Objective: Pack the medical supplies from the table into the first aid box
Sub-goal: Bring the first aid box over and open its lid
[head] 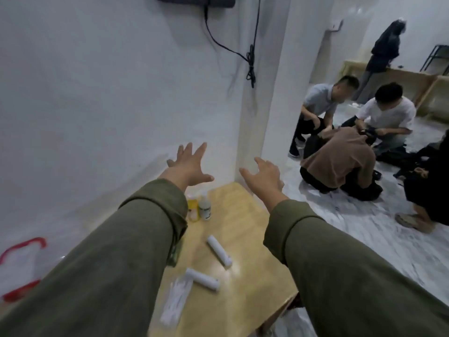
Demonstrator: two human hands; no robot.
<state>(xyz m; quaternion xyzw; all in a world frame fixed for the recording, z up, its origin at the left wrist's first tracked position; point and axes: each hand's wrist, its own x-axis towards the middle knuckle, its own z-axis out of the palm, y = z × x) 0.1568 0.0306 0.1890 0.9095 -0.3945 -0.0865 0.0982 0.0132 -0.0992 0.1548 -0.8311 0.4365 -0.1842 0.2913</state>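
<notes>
Bottle (pixel 204 207) label blurred, unreadable; stood far-left on table (pixel 245 229) beside yellow item (pixel 192 210). Two white rolls (pixel 219 250) lay nearer. Left hand (pixel 189 167), right hand (pixel 263 177) apart, fingers spread, holding nothing

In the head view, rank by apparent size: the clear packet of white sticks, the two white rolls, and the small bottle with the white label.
1. Clear packet, largest.
2. The two white rolls, alike; not ranked apart.
3. Small bottle, smallest, though it stands farther from the camera, so unsure.
</notes>
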